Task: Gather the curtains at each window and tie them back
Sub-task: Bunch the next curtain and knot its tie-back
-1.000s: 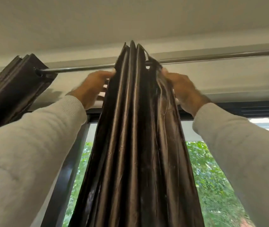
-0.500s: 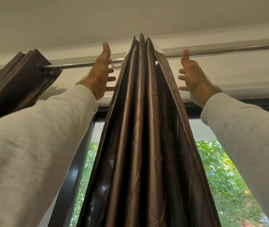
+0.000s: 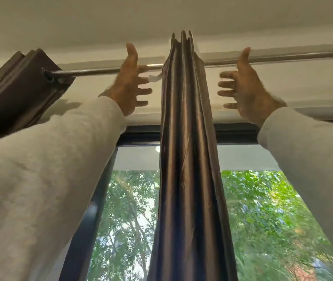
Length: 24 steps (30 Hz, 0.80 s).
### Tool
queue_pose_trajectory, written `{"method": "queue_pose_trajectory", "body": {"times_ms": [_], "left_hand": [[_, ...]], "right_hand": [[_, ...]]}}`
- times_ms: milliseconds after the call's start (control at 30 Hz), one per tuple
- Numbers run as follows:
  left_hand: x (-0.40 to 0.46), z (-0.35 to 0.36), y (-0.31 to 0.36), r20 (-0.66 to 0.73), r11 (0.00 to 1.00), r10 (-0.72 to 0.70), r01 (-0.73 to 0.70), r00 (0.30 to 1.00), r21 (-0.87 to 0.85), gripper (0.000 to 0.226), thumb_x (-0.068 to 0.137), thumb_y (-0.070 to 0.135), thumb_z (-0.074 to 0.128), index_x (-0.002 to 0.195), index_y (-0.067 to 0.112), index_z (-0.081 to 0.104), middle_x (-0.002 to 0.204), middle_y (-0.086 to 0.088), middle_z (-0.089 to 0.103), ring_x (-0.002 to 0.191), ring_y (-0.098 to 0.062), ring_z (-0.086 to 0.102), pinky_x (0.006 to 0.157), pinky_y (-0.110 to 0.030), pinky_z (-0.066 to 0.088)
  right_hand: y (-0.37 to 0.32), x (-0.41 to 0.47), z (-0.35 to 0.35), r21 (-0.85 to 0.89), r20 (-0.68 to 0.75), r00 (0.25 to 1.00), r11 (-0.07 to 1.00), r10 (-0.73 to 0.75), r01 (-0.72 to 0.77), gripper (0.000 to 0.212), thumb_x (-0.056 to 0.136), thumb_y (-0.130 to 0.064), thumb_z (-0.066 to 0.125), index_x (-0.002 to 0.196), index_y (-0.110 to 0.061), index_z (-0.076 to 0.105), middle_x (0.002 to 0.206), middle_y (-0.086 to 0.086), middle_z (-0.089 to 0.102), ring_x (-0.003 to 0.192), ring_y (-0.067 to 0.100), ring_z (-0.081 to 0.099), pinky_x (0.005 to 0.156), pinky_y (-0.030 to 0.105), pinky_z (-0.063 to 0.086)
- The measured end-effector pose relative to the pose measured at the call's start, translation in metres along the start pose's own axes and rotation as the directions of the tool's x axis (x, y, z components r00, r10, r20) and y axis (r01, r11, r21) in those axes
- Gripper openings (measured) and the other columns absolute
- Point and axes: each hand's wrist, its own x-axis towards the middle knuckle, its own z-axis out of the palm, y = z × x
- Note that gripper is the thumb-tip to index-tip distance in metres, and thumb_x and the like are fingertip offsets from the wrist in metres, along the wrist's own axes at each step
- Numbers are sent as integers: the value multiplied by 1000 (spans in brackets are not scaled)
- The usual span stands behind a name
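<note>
Both hands, left hand (image 3: 130, 82) and right hand (image 3: 242, 84), spread fingers (image 3: 144, 91) released, flanking one of two gathered curtains (image 3: 185, 138).

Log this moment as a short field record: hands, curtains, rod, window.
left hand: open, fingers spread, beside the gathered curtain, not touching it
right hand: open, fingers spread, on the curtain's other side, apart from it
centre curtain: dark brown, gathered into tight folds, hanging from the rod
side curtain: bunched at the rod's left end
rod: metal, horizontal, near the ceiling
window: dark frame, green trees outside
tie-back: none visible
</note>
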Motion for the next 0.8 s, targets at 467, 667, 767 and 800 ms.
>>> {"method": "queue_pose_trajectory", "body": {"times_ms": [467,667,767,800], "left_hand": [[-148,-12,-77,-50,913,217,-184,975,363,50,74,53,86,108,24,65,90,4,77,82,-15,74,70,-39,60],[-230,-31,-96,-21,813,322,-265,947,518,44,81,28,80,119,19,59,80,11,71,70,-16,72,74,-47,61],[-266,-43,-112,49,812,267,-252,962,526,42,87,23,79,122,21,56,82,11,71,70,-17,71,73,-44,62],[-277,-46,-116,63,817,241,-237,969,526,42,88,25,79,122,22,55,82,13,71,70,-16,71,73,-43,62]], "right_hand": [[32,-139,18,-195,-87,986,973,-142,123,57,80,-66,78,120,-29,62,107,-1,72,97,17,73,83,39,61],[8,-225,24,-463,-139,955,870,-261,170,57,77,-28,87,126,-24,58,106,-2,71,76,10,68,76,23,56],[5,-265,39,-565,-135,956,813,-259,140,53,79,-19,84,126,-21,59,105,-3,70,71,11,65,69,18,52],[6,-277,46,-576,-136,961,809,-240,120,51,79,-18,83,124,-21,60,104,-3,70,70,11,66,69,19,53]]}}
